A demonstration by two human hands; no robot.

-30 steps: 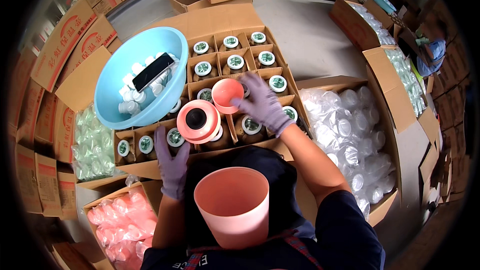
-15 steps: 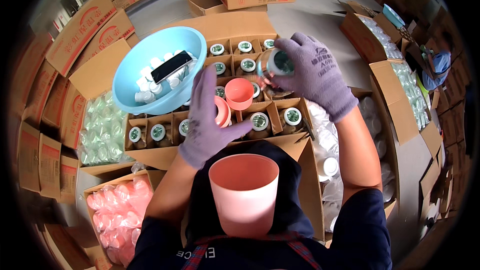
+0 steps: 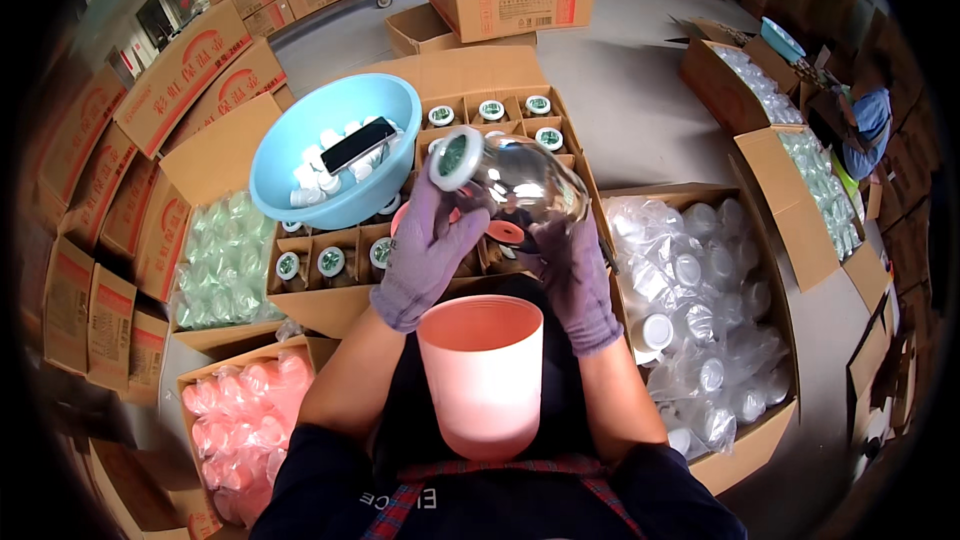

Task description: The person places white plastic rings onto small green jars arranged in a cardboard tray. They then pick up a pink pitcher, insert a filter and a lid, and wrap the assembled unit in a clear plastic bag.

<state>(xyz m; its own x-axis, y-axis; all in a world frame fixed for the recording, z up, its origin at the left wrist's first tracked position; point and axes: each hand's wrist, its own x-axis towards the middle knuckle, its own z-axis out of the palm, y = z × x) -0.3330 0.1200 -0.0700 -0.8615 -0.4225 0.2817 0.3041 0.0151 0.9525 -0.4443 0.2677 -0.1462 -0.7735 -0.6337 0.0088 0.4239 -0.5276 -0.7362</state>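
A silvery glass flask liner [image 3: 535, 180] is tilted in front of me, its white-ringed mouth with green inside facing left. My right hand [image 3: 582, 290], in a purple glove, is closed round the liner's wide end. My left hand [image 3: 420, 265], gloved alike, grips near its neck; some fingers are hidden behind the glass. Below the hands, an open pink flask shell [image 3: 480, 380] stands upright against my lap. Behind them is a divided carton [image 3: 330, 308] of upright liners with similar white-ringed mouths. Part of a pink piece shows beside my left hand.
A blue basin [image 3: 285, 155] of white caps, with a phone [image 3: 357, 144] on top, rests on the carton's left side. Bagged pink parts [image 3: 240, 430] and green parts [image 3: 222, 260] fill boxes at left. A box of clear-wrapped white parts [image 3: 700, 290] stands at right. Another person [image 3: 868, 125] is far right.
My right hand has brought the liner left and down to the middle, turning it sideways. My left hand, previously spread and apart from it, now grips near its neck.
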